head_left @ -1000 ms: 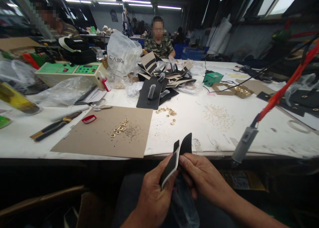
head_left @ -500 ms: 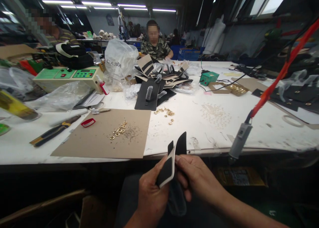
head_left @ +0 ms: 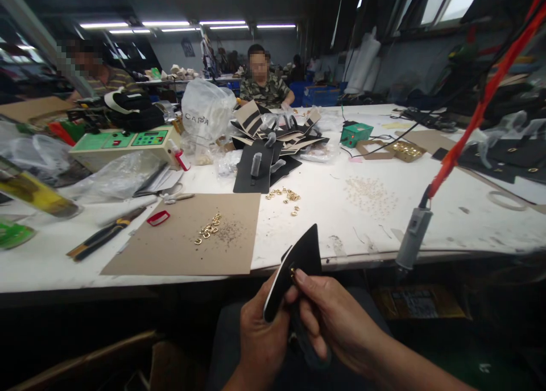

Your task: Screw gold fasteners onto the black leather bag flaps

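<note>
The black leather piece (head_left: 294, 268) is gripped upright below the table edge (head_left: 362, 258), long axis tilted up-right, its lower end closed in the left hand (head_left: 260, 340), its upper face pinched by the right hand (head_left: 328, 317)

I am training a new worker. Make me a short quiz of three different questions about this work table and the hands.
1. True or false: both hands, left hand and right hand, hold the black leather piece.
2. What lies on the brown cardboard sheet?
A. gold rings
B. scissors
C. a cup
3. Fill in: the green box stands on the ___ table.

Key: 1 true; 2 A, the gold rings; 3 white.
</note>
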Demonstrator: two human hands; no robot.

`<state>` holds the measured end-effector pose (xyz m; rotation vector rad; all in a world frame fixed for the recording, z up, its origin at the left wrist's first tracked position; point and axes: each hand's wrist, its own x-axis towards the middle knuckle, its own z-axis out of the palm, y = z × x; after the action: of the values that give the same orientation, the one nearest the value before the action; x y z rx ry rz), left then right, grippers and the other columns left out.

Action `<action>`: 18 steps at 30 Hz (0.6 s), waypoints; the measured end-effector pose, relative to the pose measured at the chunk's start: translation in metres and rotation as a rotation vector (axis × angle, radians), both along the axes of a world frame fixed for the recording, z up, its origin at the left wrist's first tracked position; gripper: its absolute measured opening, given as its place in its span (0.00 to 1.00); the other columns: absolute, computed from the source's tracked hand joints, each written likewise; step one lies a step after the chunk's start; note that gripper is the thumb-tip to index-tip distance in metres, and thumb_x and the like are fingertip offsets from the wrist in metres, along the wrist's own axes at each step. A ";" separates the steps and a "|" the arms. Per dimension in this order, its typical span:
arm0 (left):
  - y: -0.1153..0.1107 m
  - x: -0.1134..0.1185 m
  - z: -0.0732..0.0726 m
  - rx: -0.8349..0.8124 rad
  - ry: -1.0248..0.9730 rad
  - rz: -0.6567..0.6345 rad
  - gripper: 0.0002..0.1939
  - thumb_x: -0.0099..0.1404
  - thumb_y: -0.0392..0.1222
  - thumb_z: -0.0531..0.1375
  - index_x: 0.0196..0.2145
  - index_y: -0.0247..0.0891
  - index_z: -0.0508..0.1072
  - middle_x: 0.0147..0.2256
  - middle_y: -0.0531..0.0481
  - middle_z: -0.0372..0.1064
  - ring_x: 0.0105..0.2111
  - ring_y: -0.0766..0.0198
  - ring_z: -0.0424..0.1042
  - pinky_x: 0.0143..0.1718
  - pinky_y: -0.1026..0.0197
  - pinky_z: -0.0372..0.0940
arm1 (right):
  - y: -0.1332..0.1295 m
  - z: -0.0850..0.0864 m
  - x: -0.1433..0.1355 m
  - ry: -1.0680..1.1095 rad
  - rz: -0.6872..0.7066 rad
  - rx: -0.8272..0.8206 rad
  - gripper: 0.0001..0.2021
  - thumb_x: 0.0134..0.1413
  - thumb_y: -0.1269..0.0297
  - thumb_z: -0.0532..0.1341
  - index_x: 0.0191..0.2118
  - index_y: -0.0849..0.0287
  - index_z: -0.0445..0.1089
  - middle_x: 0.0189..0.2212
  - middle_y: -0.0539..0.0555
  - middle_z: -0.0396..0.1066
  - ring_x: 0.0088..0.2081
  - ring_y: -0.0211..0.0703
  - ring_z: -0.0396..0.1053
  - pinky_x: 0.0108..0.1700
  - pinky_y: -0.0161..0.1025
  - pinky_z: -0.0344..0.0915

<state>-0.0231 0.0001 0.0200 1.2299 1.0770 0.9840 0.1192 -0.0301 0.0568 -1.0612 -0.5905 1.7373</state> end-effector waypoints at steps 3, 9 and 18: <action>0.000 0.000 0.011 0.125 0.096 0.022 0.20 0.64 0.55 0.69 0.49 0.41 0.84 0.43 0.45 0.84 0.42 0.47 0.82 0.50 0.50 0.76 | -0.006 0.003 0.029 -0.407 0.015 0.063 0.31 0.60 0.32 0.61 0.28 0.60 0.69 0.12 0.44 0.60 0.13 0.34 0.60 0.20 0.31 0.55; 0.006 0.000 0.023 0.007 -0.004 -0.010 0.20 0.65 0.56 0.68 0.43 0.36 0.85 0.39 0.44 0.84 0.41 0.48 0.82 0.47 0.53 0.76 | -0.007 -0.003 0.070 -0.955 -0.521 0.193 0.30 0.51 0.38 0.70 0.52 0.56 0.75 0.43 0.57 0.79 0.40 0.51 0.77 0.45 0.45 0.72; 0.016 -0.014 0.040 -0.325 -0.518 -0.187 0.26 0.69 0.55 0.66 0.57 0.34 0.77 0.48 0.37 0.81 0.49 0.48 0.80 0.55 0.50 0.71 | 0.008 -0.029 0.046 -0.230 -0.252 0.088 0.26 0.58 0.47 0.70 0.57 0.58 0.76 0.50 0.59 0.81 0.53 0.62 0.77 0.58 0.57 0.71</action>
<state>-0.0375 0.0164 0.0598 0.7364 0.6645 0.8760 0.1648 -0.0222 0.0283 -1.2258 -0.6398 1.3705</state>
